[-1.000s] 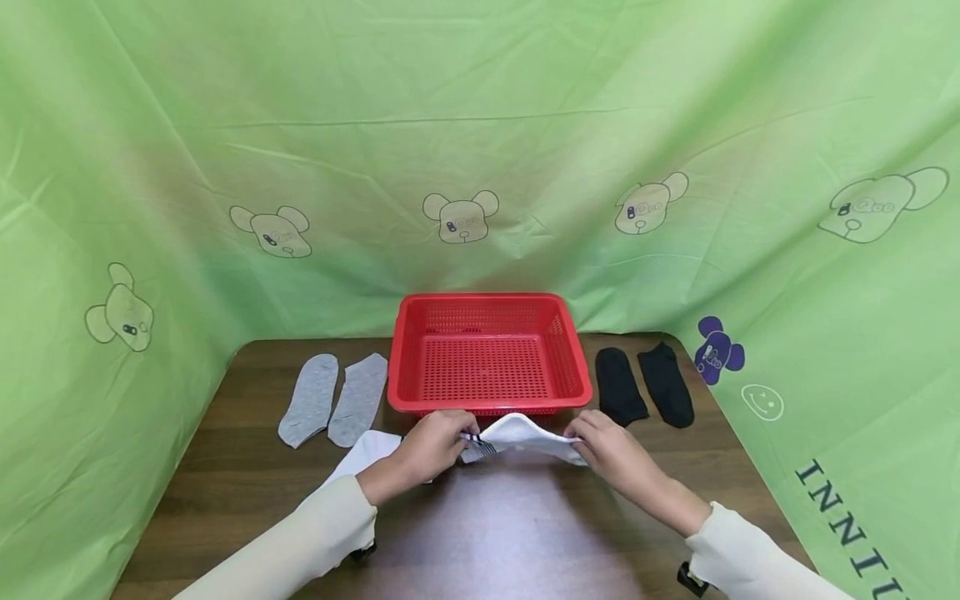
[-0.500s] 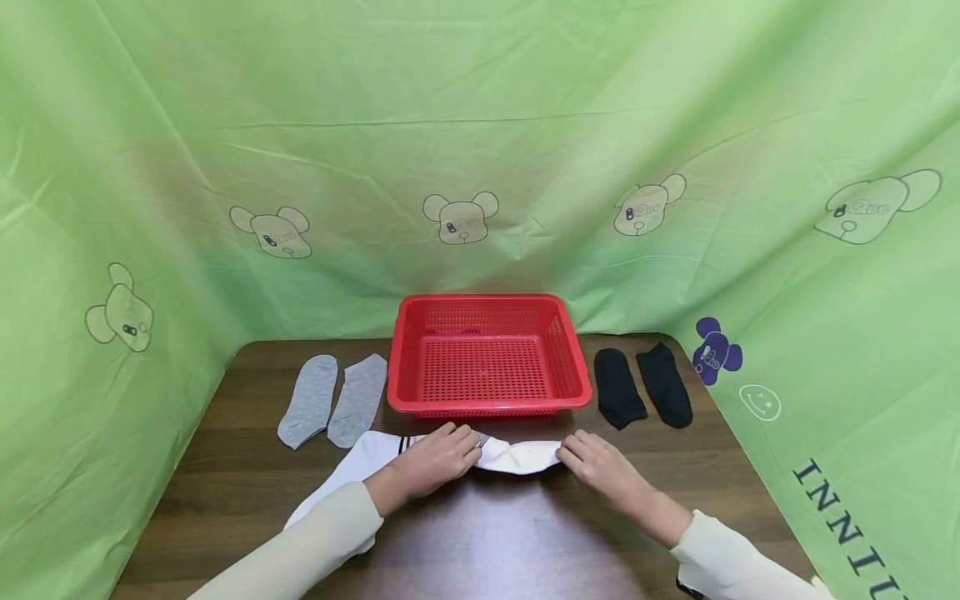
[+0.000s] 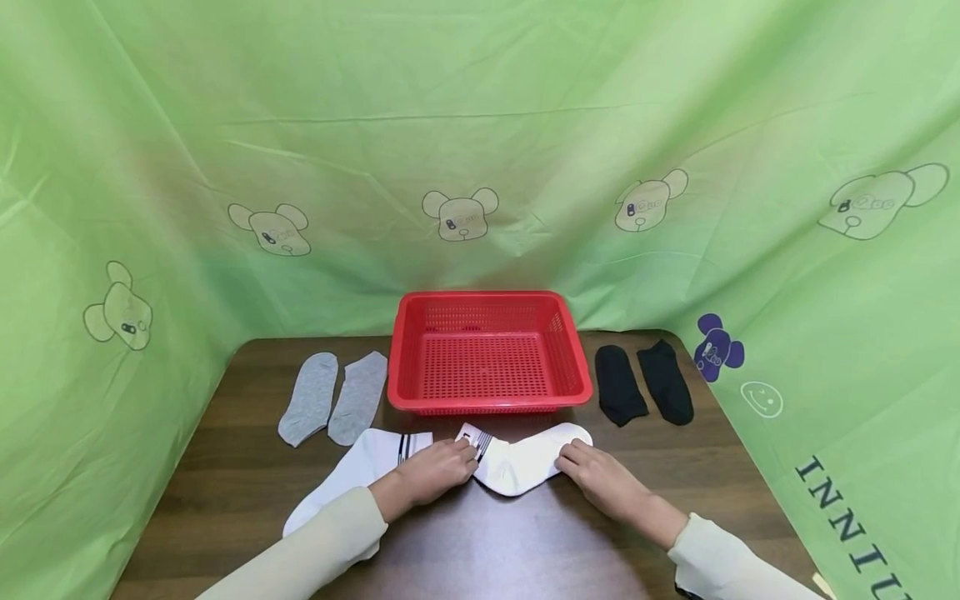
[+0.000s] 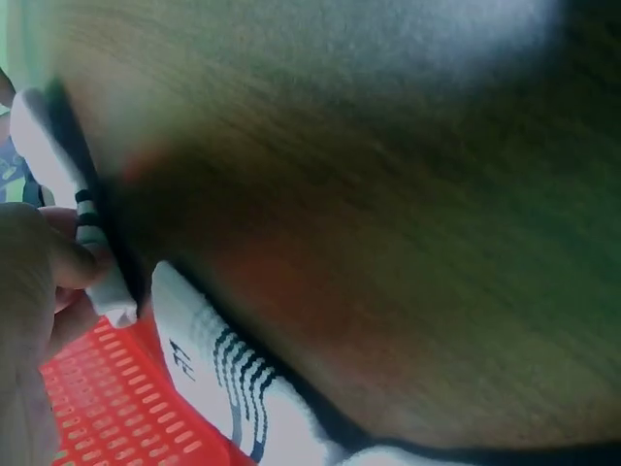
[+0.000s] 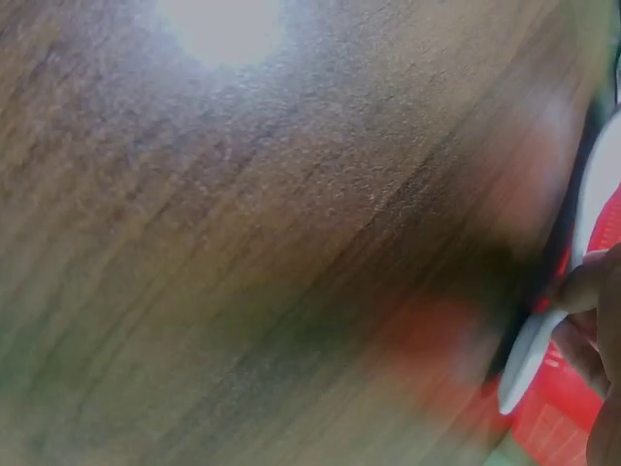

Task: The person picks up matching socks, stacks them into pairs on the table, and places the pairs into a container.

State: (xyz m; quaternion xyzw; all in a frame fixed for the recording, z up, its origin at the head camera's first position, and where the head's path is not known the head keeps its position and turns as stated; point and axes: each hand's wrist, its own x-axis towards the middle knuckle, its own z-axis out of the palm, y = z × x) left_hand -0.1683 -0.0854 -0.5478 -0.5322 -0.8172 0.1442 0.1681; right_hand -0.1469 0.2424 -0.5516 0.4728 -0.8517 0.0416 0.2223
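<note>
A white ankle sock (image 3: 525, 462) with a dark-striped cuff lies in front of the red basket. My right hand (image 3: 603, 483) pinches its edge near the toe, thumb and fingers showing on the white fabric (image 5: 527, 359) in the right wrist view. At the striped cuff (image 4: 238, 383) is my left hand (image 3: 435, 473), fingers bent with tips right at the cuff in the head view; I cannot tell whether they pinch it. A second white sock (image 3: 360, 467) with two dark bands lies left, partly hidden by the left hand and sleeve.
The red perforated basket (image 3: 397, 367) stands at the back middle of the wooden table (image 3: 225, 492). Two grey socks (image 3: 311, 396) lie left of it, two black socks (image 3: 621, 387) right. A green cloth (image 3: 465, 125) hangs around the table.
The striped white sock, stretched and bunched between both hands earlier, has come down and now lies spread flatter. Both hands have lowered slightly toward the table, and more of the cuff shows.
</note>
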